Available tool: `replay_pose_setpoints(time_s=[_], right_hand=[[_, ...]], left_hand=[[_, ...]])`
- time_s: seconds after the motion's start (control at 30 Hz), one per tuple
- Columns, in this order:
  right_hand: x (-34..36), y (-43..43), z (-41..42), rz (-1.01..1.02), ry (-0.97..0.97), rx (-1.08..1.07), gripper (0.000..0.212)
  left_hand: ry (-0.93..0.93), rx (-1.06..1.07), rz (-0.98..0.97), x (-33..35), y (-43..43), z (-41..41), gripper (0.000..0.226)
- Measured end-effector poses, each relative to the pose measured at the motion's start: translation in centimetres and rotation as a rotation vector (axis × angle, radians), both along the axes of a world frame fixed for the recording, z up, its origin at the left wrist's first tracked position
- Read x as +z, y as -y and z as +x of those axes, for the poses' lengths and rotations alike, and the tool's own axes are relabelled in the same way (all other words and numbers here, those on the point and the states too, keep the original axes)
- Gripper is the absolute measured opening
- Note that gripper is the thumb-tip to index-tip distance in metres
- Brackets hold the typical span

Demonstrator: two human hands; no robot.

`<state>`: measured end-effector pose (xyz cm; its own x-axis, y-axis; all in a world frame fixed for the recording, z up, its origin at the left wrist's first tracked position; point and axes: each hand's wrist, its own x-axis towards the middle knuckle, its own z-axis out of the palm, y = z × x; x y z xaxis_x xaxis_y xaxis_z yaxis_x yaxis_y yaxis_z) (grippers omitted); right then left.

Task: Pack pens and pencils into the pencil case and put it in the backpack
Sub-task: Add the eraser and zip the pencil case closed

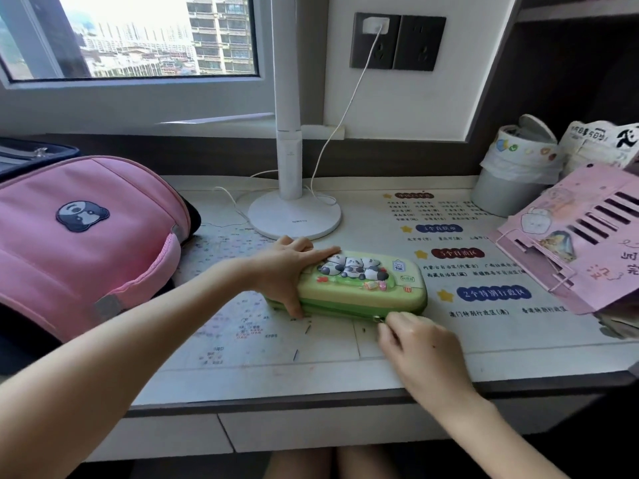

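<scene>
**Q:** Fig. 1. Where is the pencil case [363, 288]?

**A:** On the desk [311, 382], just in front of the lamp base [294, 216] and slightly to its right. The lid is down and the long side runs parallel to the desk's near edge.

**Q:** And the hands?

**A:** Left hand [287, 271]: fingers straight and flat on the left end of the lid, thumb down the near-left corner, pressing. Right hand [418, 344]: fingers curled, pinching the zipper pull [379, 319] on the case's near edge.

**Q:** What bounds the working area?

**A:** The pink backpack [86, 236] lies left of the lamp base, apart from the case, with a strip of bare mat between them. A pink slotted stand [581, 243] sits right of the lamp base, well apart from the case. A lined bin [511, 181] stands right of the lamp base, towards the wall.

**Q:** Where is there free room?

**A:** On the mat in front of the lamp base, from the case to the desk's near edge. Both forearms cross it.
</scene>
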<state>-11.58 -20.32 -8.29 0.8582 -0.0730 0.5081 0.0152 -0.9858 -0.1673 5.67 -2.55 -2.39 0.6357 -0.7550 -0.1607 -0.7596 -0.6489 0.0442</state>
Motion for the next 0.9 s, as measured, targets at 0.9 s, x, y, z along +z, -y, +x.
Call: replay_pose_setpoints(time_s=[0.9], right_hand=[[9.0, 2.1, 4.2, 0.448, -0.503, 0.244, 0.066]], left_hand=[[0.040, 0.003, 0.009, 0.2, -0.3, -1.2, 0.111]])
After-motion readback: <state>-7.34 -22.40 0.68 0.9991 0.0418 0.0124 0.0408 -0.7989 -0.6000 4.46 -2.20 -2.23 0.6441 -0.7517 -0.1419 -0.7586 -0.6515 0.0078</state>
